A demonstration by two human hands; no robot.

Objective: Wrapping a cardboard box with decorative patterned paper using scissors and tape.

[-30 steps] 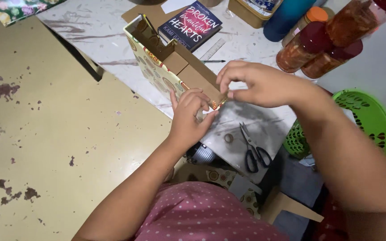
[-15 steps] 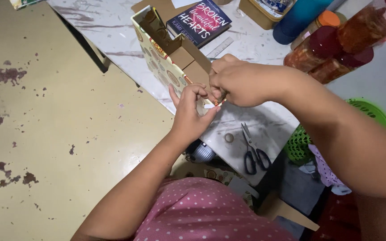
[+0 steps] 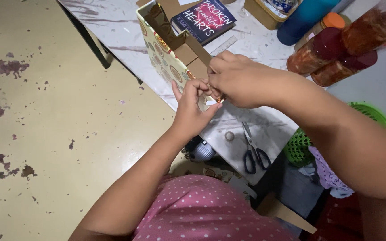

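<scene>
A cardboard box (image 3: 168, 53) covered with cream patterned paper stands on the white marble table (image 3: 112, 27). Both hands meet at its near corner. My left hand (image 3: 192, 111) pinches the paper edge at that corner from below. Over the same corner, my right hand (image 3: 240, 80) presses with its fingertips closed on the paper. The corner itself is hidden under my fingers.
Black-handled scissors (image 3: 252, 151) and a small tape roll (image 3: 229, 135) lie near the table's front edge. A dark book (image 3: 204, 18), a ruler (image 3: 223, 45), several jars (image 3: 322, 49) and a blue bottle (image 3: 302, 18) stand behind. A green basket (image 3: 371, 114) sits at the right.
My right hand has moved left and down onto the box corner, closing against my left hand. The view has shifted slightly; the box stays in place.
</scene>
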